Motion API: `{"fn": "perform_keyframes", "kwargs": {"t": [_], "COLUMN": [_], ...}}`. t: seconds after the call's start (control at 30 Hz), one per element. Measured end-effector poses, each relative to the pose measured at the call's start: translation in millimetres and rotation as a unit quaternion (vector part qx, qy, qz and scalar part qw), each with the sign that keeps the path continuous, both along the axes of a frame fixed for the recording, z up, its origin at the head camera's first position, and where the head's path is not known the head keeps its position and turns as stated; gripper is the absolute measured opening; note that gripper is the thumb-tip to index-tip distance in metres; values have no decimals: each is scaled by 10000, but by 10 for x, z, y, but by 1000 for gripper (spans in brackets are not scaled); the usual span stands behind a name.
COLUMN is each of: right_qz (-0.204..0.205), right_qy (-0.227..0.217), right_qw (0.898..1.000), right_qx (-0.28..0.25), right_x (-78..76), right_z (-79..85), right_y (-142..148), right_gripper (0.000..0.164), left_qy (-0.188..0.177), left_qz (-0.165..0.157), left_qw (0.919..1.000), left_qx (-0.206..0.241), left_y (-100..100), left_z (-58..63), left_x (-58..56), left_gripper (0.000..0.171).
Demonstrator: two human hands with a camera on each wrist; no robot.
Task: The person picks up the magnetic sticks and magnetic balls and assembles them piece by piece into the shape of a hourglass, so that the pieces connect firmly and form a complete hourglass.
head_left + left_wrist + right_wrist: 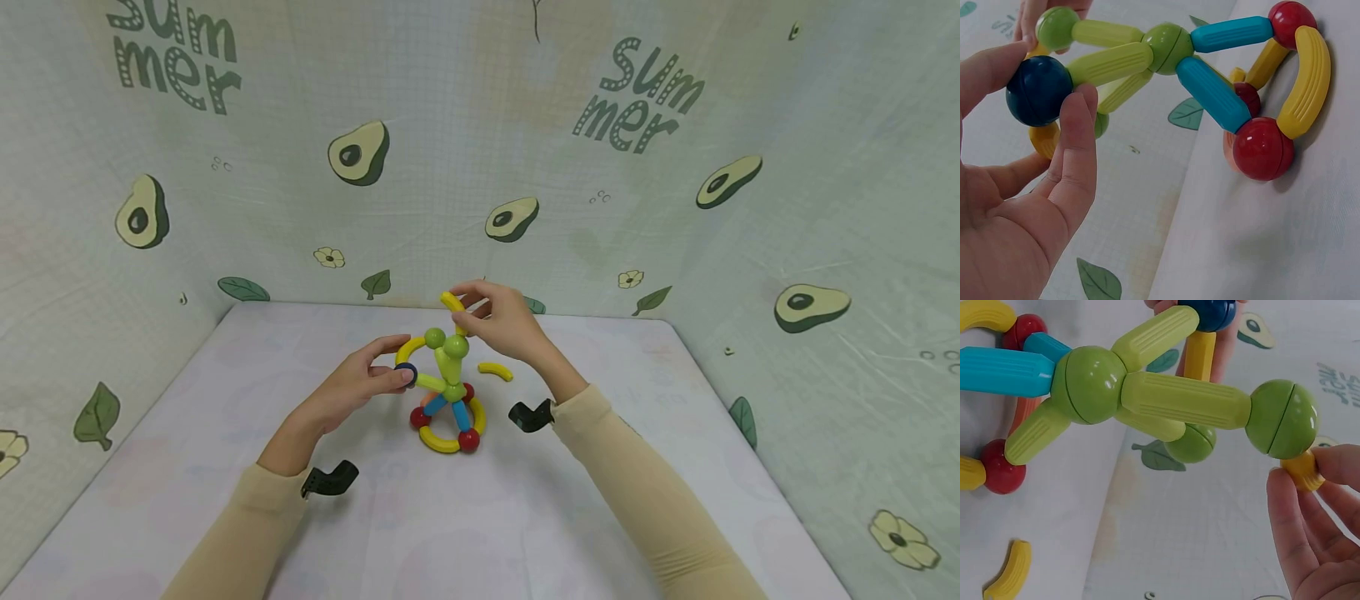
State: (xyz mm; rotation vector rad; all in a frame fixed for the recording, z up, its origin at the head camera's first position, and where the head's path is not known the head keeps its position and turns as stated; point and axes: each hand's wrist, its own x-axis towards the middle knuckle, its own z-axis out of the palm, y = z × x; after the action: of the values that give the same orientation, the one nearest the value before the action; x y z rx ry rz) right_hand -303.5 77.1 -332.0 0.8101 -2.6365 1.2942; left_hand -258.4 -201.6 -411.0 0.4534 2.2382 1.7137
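A structure of coloured balls and rods stands on a base ring of red balls (1264, 149) and curved rods. Blue rods (1216, 95) rise from it to a central green ball (1169, 49), and yellow-green rods (1185, 400) spread upward from there. My left hand (351, 387) pinches the dark blue ball (1038, 90) at one rod's end. With thumb and fingers, my right hand (501, 318) pinches a yellow curved rod (452, 302), its lower end at a green ball (1282, 419) on top. Another yellow curved rod (1044, 139) reaches the blue ball, partly hidden by the left fingers.
A loose yellow curved rod (495, 371) lies on the white tabletop (420, 525), right of the structure. Behind the table hangs a cloth backdrop (442, 108) printed with avocados. Black wrist cameras (330, 479) jut from both sleeves.
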Motion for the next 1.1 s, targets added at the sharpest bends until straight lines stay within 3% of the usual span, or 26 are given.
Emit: {"fn": "perform_keyframes", "kwargs": {"t": [0.33, 1.1], "right_qz": [31, -21], "right_qy": [-180, 55], "right_qw": [9998, 9967], "right_qx": [59, 807], "right_x": [-22, -56], "right_z": [-13, -17], "right_y": [67, 157], "right_gripper": [36, 30], "left_qy": [34, 52], "left_qz": [13, 45], "left_qw": [10000, 10000], "left_qx": [14, -67], "left_y": [3, 2], "left_z": [12, 26], "left_x": [12, 43], "left_gripper": [79, 82]}}
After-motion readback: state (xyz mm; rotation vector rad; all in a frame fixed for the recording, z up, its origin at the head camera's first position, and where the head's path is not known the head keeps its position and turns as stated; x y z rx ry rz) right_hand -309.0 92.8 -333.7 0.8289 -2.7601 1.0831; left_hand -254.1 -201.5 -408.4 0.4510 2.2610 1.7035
